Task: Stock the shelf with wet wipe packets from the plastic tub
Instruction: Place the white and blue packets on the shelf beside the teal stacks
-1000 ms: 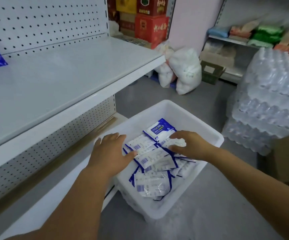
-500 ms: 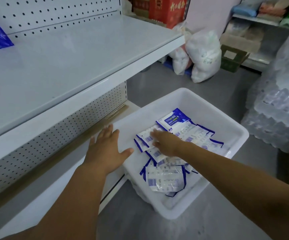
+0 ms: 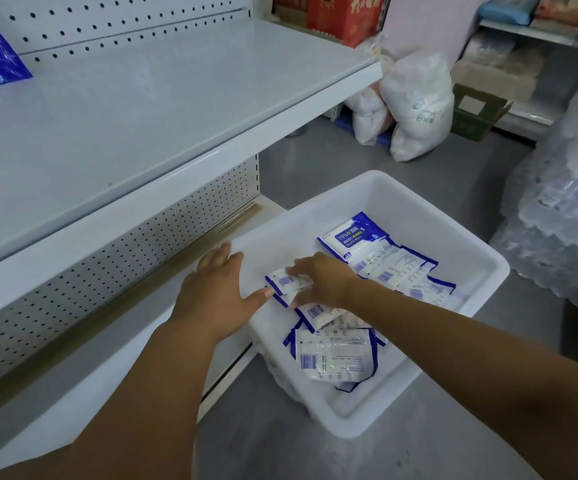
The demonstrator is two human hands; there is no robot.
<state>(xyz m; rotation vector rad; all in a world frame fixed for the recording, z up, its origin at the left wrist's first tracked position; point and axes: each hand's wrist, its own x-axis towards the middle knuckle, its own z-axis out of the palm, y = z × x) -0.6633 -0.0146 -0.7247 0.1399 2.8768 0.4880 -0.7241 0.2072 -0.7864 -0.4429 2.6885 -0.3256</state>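
Your right hand pinches a wet wipe packet mid-frame, left hand spread beside it; slick film could slip your grip.

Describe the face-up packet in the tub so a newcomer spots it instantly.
Find the white plastic tub at the foot of the shelf. At the far end of its pile of packets lies the face-up packet. It alone shows a blue front printed "75%"; its neighbours show white barcoded backs.
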